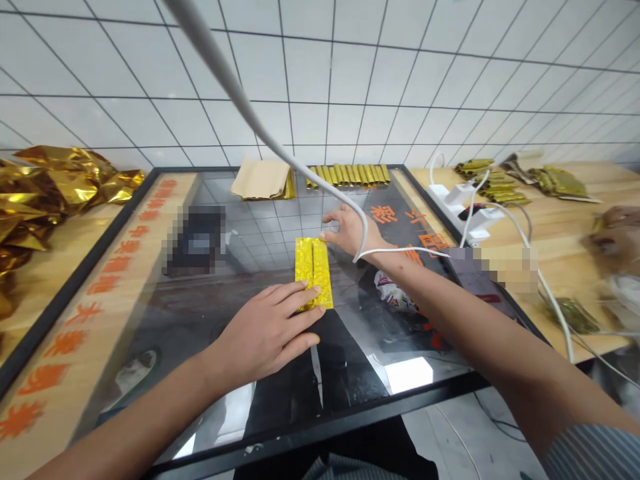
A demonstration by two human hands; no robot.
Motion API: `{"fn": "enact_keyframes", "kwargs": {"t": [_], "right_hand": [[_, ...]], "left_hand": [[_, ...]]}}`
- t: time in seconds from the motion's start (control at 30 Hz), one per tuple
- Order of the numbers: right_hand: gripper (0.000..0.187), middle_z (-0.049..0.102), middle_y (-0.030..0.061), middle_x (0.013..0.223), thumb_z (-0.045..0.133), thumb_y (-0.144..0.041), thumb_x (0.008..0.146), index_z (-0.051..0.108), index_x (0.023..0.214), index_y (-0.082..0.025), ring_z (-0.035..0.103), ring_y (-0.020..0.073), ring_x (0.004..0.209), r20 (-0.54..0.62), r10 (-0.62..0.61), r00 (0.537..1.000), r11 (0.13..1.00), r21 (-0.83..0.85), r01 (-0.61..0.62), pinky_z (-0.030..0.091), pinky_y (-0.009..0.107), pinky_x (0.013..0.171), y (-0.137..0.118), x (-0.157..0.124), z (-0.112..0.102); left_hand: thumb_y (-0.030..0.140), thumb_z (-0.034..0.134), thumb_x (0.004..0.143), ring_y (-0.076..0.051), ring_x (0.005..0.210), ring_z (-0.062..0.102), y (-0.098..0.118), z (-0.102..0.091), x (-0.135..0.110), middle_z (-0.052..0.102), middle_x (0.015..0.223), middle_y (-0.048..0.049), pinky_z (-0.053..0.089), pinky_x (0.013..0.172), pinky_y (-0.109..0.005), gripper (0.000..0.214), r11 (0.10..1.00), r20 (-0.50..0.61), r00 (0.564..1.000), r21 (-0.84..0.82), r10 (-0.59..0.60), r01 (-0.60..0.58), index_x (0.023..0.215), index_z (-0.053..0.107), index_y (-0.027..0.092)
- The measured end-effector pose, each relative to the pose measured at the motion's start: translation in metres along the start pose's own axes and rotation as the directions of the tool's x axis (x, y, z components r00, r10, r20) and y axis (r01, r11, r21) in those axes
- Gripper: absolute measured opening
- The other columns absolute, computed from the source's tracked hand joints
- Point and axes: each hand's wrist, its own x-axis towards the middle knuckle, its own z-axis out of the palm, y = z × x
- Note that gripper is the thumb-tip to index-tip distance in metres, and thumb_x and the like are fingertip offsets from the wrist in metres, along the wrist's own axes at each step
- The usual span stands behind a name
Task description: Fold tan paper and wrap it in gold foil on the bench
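A shiny gold foil packet (313, 270) lies flat on the glass-topped table (210, 280), folded lengthwise into a narrow strip. My left hand (270, 330) rests on its near end, fingers stretched flat and pressing it down. My right hand (347, 230) reaches past the far end of the packet, fingers extended and touching the glass beside its top corner. A white cable (260, 130) hangs across the view and loops over my right wrist.
A row of rolled gold foil tubes (350, 175) and a tan paper stack (263, 180) sit at the table's far edge. Crumpled gold foil (45, 193) is piled at left. A white power strip (457, 203), more foil packets (493, 187) and another person's blurred hand (617, 240) are at right.
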Motion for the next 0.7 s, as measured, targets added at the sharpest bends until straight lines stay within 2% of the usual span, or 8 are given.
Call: {"fn": "enact_keyframes", "kwargs": {"t": [0.2,0.27,0.33,0.4,0.47,0.57,0.7], "right_hand": [[0.037,0.074,0.0116,0.123,0.069,-0.044,0.102,0.079,0.13,-0.024,0.068,0.0317,0.123,0.014,-0.054,0.998,0.993,0.109,0.052,0.051,0.049,0.112,0.001,-0.009,-0.008],[0.054,0.073,0.0144,0.134,0.072,-0.052,0.1,0.071,0.145,-0.022,0.067,0.0347,0.129,0.023,-0.089,0.996,0.985,0.152,0.085,0.051,0.053,0.115,-0.003,-0.022,-0.013],[0.072,0.064,0.0156,0.152,0.077,-0.056,0.095,0.06,0.158,-0.025,0.061,0.0369,0.141,0.056,-0.157,0.986,0.975,0.17,0.146,0.049,0.056,0.12,-0.011,-0.038,-0.017],[0.08,0.056,0.0151,0.163,0.078,-0.058,0.094,0.053,0.164,-0.027,0.054,0.0368,0.151,0.098,-0.221,0.97,0.963,0.177,0.201,0.045,0.057,0.126,-0.02,-0.052,-0.019],[0.085,0.052,0.0145,0.168,0.081,-0.06,0.091,0.052,0.165,-0.03,0.05,0.0383,0.156,0.125,-0.226,0.966,0.967,0.152,0.206,0.042,0.06,0.128,-0.026,-0.06,-0.016],[0.089,0.05,0.016,0.171,0.085,-0.06,0.087,0.053,0.165,-0.03,0.048,0.0409,0.157,0.116,-0.193,0.974,0.978,0.101,0.182,0.042,0.065,0.127,-0.026,-0.055,-0.006],[0.086,0.051,0.0197,0.17,0.083,-0.062,0.088,0.057,0.162,-0.025,0.05,0.0436,0.155,0.074,-0.139,0.988,0.99,0.041,0.136,0.045,0.068,0.123,-0.012,-0.028,0.009]], "left_hand": [[0.046,0.053,0.114,-0.034,0.139,0.063,0.002,-0.003,0.001,0.069,0.152,-0.0101,0.054,0.112,-0.053,0.039,1.0,0.01,1.0,-0.007,-0.013,0.013,0.138,0.073,0.023],[0.047,0.053,0.114,-0.034,0.14,0.063,0.004,-0.004,0.003,0.069,0.152,-0.0113,0.054,0.113,-0.054,0.041,1.0,0.021,1.0,-0.023,-0.018,0.019,0.139,0.073,0.022],[0.048,0.052,0.114,-0.034,0.141,0.062,0.004,-0.006,0.004,0.069,0.151,-0.0118,0.054,0.114,-0.054,0.042,0.999,0.033,0.999,-0.038,-0.024,0.025,0.139,0.072,0.021],[0.049,0.052,0.115,-0.033,0.141,0.062,0.004,-0.007,0.005,0.069,0.151,-0.0124,0.053,0.115,-0.053,0.043,0.998,0.041,0.999,-0.054,-0.026,0.028,0.139,0.072,0.021],[0.049,0.051,0.115,-0.032,0.142,0.061,0.005,-0.007,0.005,0.068,0.152,-0.0128,0.053,0.115,-0.052,0.044,0.997,0.043,0.999,-0.066,-0.027,0.03,0.14,0.072,0.02],[0.05,0.052,0.114,-0.032,0.141,0.062,0.005,-0.007,0.005,0.068,0.152,-0.0126,0.053,0.114,-0.051,0.043,0.997,0.031,0.999,-0.07,-0.028,0.03,0.139,0.072,0.021],[0.051,0.051,0.115,-0.032,0.14,0.063,0.005,-0.006,0.004,0.069,0.151,-0.0126,0.053,0.113,-0.051,0.044,0.998,0.037,0.999,-0.061,-0.028,0.031,0.139,0.072,0.021]]}}
